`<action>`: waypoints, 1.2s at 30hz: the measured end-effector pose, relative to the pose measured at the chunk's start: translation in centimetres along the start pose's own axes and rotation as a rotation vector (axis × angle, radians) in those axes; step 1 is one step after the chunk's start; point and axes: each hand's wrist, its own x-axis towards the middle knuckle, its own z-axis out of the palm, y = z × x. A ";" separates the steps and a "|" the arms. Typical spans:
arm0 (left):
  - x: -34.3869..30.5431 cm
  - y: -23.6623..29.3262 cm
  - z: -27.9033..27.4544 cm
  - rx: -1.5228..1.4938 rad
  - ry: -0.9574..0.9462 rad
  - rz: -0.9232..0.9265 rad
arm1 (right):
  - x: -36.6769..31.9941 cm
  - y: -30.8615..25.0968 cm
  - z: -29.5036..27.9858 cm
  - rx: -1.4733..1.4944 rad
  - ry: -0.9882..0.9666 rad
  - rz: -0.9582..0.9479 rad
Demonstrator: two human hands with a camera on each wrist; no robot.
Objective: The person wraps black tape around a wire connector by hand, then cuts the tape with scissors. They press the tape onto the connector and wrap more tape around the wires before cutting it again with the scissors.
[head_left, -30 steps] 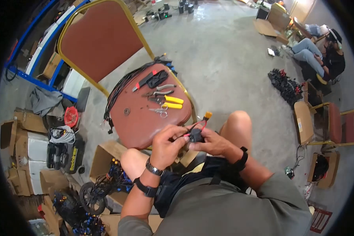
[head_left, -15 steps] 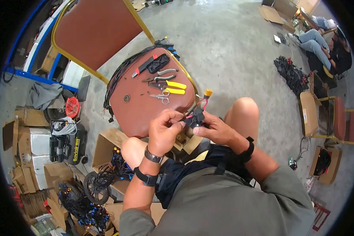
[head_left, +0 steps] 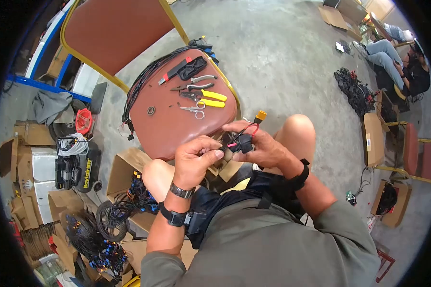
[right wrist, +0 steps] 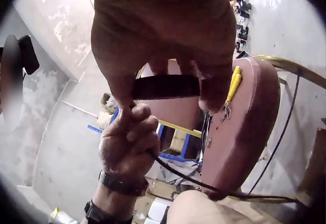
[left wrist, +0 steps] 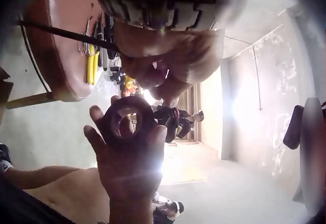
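Over my lap, my right hand [head_left: 261, 146] grips a black tape roll [head_left: 243, 142]. The roll shows as a ring [left wrist: 128, 119] in the left wrist view and edge-on [right wrist: 165, 86] in the right wrist view. A thin wire harness with red leads [head_left: 250, 128] and a yellow connector [head_left: 260, 115] sticks up past that hand. My left hand [head_left: 196, 158] is curled and pinches the harness just left of the roll. In the right wrist view my left hand [right wrist: 127, 140] holds a black wire [right wrist: 204, 180] that runs down toward my knee.
A brown padded chair [head_left: 177, 129] stands in front of my knees with yellow-handled pliers [head_left: 210, 98], scissors [head_left: 192, 111], other cutters and a black wire bundle [head_left: 143, 86] on it. Cardboard boxes [head_left: 122, 174] and more wiring lie at left. A seated person [head_left: 397, 57] is far right.
Both hands have shifted a little up and right with the roll and harness. The right hand has turned, and the yellow connector now stands further right. The head view has tilted slightly.
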 end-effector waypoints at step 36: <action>-1.7 1.5 1.0 0.449 -0.449 0.110 | -1.4 1.8 -3.2 0.554 -0.249 0.416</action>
